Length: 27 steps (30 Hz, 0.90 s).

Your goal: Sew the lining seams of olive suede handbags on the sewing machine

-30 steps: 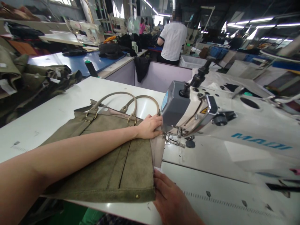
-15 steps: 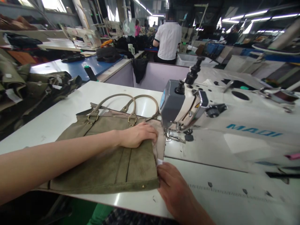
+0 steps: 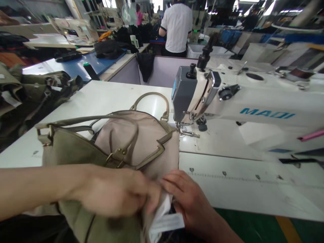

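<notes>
The bag (image 3: 76,152) lay bunched at the table's (image 3: 101,98) near edge, pale lining (image 3: 144,135) turned up, its far corner just beside the machine's (image 3: 253,104) foot (image 3: 187,132) but not under it, so I judged no stitching was under way. My left hand (image 3: 113,192), blurred, was closed on the bag's edge by a white label (image 3: 165,221). My right hand (image 3: 188,199) lay half-curled against that edge, grip unclear.

The left hand (image 3: 113,197) and right hand (image 3: 188,199) are both bare. The left forearm (image 3: 37,189) is uncovered as far as it shows, its hand smeared by motion blur. The right wrist (image 3: 219,233) is uncovered too, the knuckles sharply seen.
</notes>
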Motion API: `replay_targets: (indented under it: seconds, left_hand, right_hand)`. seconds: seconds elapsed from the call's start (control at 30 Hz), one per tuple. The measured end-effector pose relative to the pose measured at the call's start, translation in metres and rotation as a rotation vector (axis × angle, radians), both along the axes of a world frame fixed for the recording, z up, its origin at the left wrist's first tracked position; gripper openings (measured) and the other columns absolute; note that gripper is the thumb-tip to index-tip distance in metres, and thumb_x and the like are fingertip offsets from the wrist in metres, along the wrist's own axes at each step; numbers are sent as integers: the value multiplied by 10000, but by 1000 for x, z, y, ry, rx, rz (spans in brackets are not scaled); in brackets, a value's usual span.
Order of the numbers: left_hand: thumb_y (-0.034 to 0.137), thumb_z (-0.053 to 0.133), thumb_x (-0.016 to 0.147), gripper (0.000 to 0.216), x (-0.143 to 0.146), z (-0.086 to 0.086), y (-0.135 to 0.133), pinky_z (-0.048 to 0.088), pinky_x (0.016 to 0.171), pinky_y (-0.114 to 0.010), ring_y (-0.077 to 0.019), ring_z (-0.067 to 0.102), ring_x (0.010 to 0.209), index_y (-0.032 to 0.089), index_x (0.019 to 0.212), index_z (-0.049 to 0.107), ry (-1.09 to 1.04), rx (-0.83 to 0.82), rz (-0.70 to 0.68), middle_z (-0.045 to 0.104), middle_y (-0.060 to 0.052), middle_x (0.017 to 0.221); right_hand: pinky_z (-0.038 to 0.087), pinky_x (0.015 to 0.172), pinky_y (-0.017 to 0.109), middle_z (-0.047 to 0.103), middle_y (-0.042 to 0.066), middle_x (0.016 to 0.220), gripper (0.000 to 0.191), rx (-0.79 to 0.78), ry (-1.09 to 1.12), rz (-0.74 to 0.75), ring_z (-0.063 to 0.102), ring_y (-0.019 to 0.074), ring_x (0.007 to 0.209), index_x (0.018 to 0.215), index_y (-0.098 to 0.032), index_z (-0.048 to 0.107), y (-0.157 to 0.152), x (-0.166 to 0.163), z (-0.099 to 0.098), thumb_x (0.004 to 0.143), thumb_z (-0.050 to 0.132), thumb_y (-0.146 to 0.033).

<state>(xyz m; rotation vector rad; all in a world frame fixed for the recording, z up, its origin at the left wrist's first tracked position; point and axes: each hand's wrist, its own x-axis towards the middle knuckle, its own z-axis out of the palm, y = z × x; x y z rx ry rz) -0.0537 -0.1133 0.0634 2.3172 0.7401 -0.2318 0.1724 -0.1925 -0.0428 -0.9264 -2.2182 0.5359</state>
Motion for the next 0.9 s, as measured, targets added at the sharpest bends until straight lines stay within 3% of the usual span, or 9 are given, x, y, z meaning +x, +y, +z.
replay_targets:
  seconds: [0.1, 0.2, 0.27, 0.37, 0.47, 0.57, 0.67, 0.73, 0.9]
  left_hand:
    - [37, 412, 835, 295, 13, -31, -8, 505, 663, -229, -139, 606, 739, 183, 1054, 545, 8, 56, 3, 621, -5, 888]
    - [134, 427, 897, 248, 18, -49, -13, 465, 915, -359, -219, 579, 989, 186, 1115, 532, -42, 285, -134, 592, -73, 1125]
    - [181, 442, 919, 174, 18, -51, -14, 405, 994, -406, -246, 538, 1053, 188, 1048, 559, -47, 341, -212, 591, -75, 1140]
    - [175, 458, 914, 133, 17, -49, -14, 422, 939, -399, -244, 535, 996, 184, 984, 570, -17, 341, -236, 610, -67, 1062]
    - [158, 460, 913, 243, 20, -47, -11, 440, 908, -389, -239, 554, 967, 174, 1133, 562, -29, 407, -238, 629, -72, 1045]
    - [148, 386, 971, 389, 33, -48, -3, 339, 1089, -422, -239, 497, 1217, 159, 1352, 462, -100, 644, -416, 583, -84, 1292]
    - [133, 344, 986, 463, 51, -49, 15, 100, 1230, -397, -166, 194, 1470, 169, 1447, 362, -136, 796, -577, 316, -33, 1567]
    - [140, 421, 942, 505, 54, -49, 29, 102, 1229, -419, -186, 188, 1476, 165, 1444, 368, -88, 797, -546, 282, -53, 1583]
    - [237, 553, 854, 529, 25, -48, 48, 322, 1092, -534, -333, 539, 1202, 173, 1373, 474, 66, 782, -253, 602, -151, 1236]
  right_hand:
    - [472, 1066, 480, 594, 181, 1305, 482, 78, -85, -13, 469, 293, 1291, 1296, -39, 542, -25, -7, -10, 840, 384, -46]
    - [453, 1081, 511, 534, 181, 1391, 481, 107, -183, -3, 343, 326, 1392, 1353, 1, 496, -38, -8, -15, 895, 363, -59]
    - [430, 1099, 513, 517, 172, 1412, 503, 82, -194, 7, 328, 325, 1402, 1367, 13, 484, -40, -6, -14, 888, 335, -30]
    - [420, 1118, 440, 518, 168, 1407, 495, 24, -140, -34, 386, 270, 1374, 1356, -8, 506, -39, -4, -9, 900, 312, -8]
    - [467, 1081, 381, 571, 184, 1324, 408, 22, -46, -112, 478, 237, 1301, 1293, -37, 569, -38, -6, -7, 965, 327, -49]
    - [524, 1021, 373, 656, 163, 1170, 318, 73, 27, -128, 572, 237, 1183, 1185, -62, 639, -36, -9, -6, 1022, 370, -113]
    - [555, 982, 378, 697, 116, 1076, 284, 94, 39, -121, 608, 229, 1130, 1050, -111, 686, -33, -8, -6, 1037, 406, -151]
    - [542, 1009, 393, 700, 103, 1089, 295, 108, 7, -109, 581, 232, 1191, 1025, -124, 692, -32, -5, -7, 1041, 399, -155]
    - [478, 1078, 342, 663, 122, 1224, 273, 108, -121, -59, 516, 224, 1287, 1218, -67, 628, -33, -1, -9, 999, 468, -106]
